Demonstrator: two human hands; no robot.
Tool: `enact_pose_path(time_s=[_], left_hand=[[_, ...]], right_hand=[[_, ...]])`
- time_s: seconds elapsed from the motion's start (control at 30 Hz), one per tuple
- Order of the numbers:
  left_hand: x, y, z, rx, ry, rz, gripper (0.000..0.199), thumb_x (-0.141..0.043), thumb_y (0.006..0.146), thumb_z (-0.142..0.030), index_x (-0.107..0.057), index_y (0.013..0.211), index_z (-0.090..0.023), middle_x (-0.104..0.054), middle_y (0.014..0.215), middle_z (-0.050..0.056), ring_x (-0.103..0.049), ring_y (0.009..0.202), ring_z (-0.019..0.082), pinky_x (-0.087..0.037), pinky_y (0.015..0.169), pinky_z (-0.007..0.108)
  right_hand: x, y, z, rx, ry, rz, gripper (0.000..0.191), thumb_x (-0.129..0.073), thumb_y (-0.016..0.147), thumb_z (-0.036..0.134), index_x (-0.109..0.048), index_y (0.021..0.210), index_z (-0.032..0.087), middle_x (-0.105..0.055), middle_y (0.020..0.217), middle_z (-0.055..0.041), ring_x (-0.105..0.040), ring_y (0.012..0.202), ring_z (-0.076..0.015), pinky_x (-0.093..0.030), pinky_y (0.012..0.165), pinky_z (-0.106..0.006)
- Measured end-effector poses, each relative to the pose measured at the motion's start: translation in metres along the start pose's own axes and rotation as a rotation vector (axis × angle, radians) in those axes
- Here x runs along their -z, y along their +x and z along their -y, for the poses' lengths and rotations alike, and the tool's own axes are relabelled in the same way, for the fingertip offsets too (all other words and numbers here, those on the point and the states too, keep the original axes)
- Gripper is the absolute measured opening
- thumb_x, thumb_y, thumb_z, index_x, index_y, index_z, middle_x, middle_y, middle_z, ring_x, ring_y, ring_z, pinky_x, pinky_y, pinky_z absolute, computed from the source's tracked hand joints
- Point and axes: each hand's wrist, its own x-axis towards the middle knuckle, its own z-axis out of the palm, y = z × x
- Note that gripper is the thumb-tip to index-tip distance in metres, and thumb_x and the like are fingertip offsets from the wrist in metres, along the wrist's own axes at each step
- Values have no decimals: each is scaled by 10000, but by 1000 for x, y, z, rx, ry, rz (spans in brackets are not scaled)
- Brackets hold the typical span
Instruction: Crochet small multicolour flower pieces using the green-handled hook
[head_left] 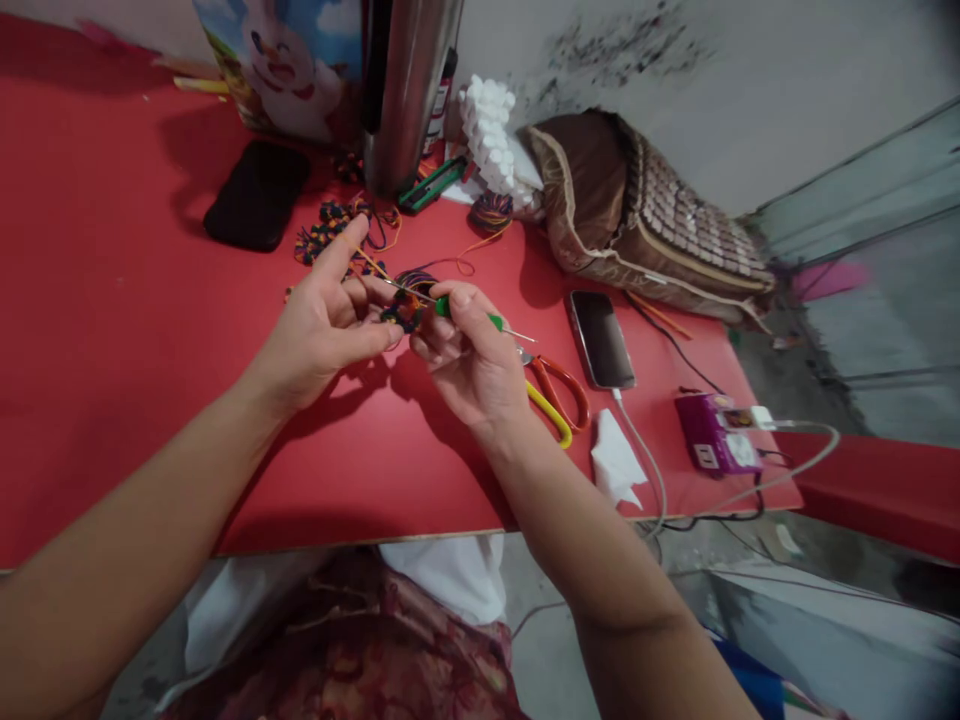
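My left hand (pixel 322 315) pinches a small dark crochet piece (pixel 405 315) with orange and yellow strands between thumb and fingers. Its index finger points up, with an orange strand of yarn (pixel 371 262) drawn taut from it toward the work. A green-handled crochet hook (pixel 442 305) is gripped in my right hand (pixel 476 355), its thin metal shaft reaching left to the crochet piece at the strand. Behind my left fingers lies a heap of multicoloured crochet work (pixel 322 235). A ball of dark mixed yarn (pixel 491 210) sits farther back, trailing a loose strand.
Scissors (pixel 559 395) with orange and yellow handles lie beside my right hand on the red table (pixel 337 480). A phone (pixel 602 340) charges from a purple power block (pixel 709 432). At the back stand a metal cylinder (pixel 412 95), a green cutter (pixel 433 185) and a brown cushion (pixel 592 190).
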Motion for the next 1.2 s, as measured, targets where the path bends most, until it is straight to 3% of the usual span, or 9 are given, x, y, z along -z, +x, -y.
enact_pose_path(time_s=[0.2, 0.4, 0.53, 0.7, 0.87, 1.03, 1.2], left_hand=[[-14, -5, -3, 32, -42, 6, 1104, -1026, 728, -164, -613, 1739, -322, -862, 1161, 49, -820, 976, 234, -644, 773, 332], [-8, -5, -3, 49, -48, 28, 1182, -1002, 759, -171, -519, 1828, -312, -866, 1079, 19, -835, 996, 234, -653, 891, 338], [-8, -6, -2, 15, -25, 38, 1124, -969, 831, -189, -490, 1846, -257, -841, 1002, 8, -792, 872, 204, -651, 922, 355], [-8, -5, -4, 6, 30, 34, 972, -936, 896, -192, -575, 1797, -242, -810, 893, 5, -756, 835, 206, -621, 862, 335], [-10, -5, -8, 35, 9, 22, 714, -916, 900, -165, -775, 1594, -256, -842, 995, 19, -768, 882, 181, -625, 877, 310], [-7, -5, -13, 96, -148, 36, 726, -911, 748, -99, -870, 1454, -263, -861, 1069, 32, -826, 998, 209, -648, 896, 298], [-7, -6, -10, 114, -157, 44, 627, -940, 852, -187, -856, 1469, -259, -864, 1077, 42, -819, 979, 198, -656, 886, 295]], right_hand=[[7, 5, -3, -32, 54, 9, 299, -1009, 855, 464, -824, 923, 239, -389, 610, 124, -276, 555, -81, -374, 534, -214], [10, 9, -5, -43, 98, -2, 307, -1013, 837, 457, -818, 906, 230, -349, 623, 130, -250, 548, -75, -360, 518, -211], [10, 9, -5, -47, 85, 11, 350, -1040, 813, 486, -812, 905, 237, -357, 607, 137, -274, 547, -73, -393, 546, -216], [7, 7, -7, -44, 23, -50, 380, -1052, 808, 519, -798, 887, 246, -466, 612, 120, -361, 561, -80, -441, 581, -236], [6, 6, -5, -44, 1, -45, 415, -1073, 798, 547, -790, 858, 250, -470, 604, 116, -414, 569, -83, -451, 598, -236], [7, 4, -1, -72, -6, -47, 402, -1064, 796, 538, -787, 831, 250, -454, 614, 103, -425, 592, -93, -417, 583, -233], [5, 3, -1, -74, 19, -71, 367, -1073, 780, 490, -803, 819, 244, -513, 622, 87, -452, 601, -97, -428, 593, -245]])
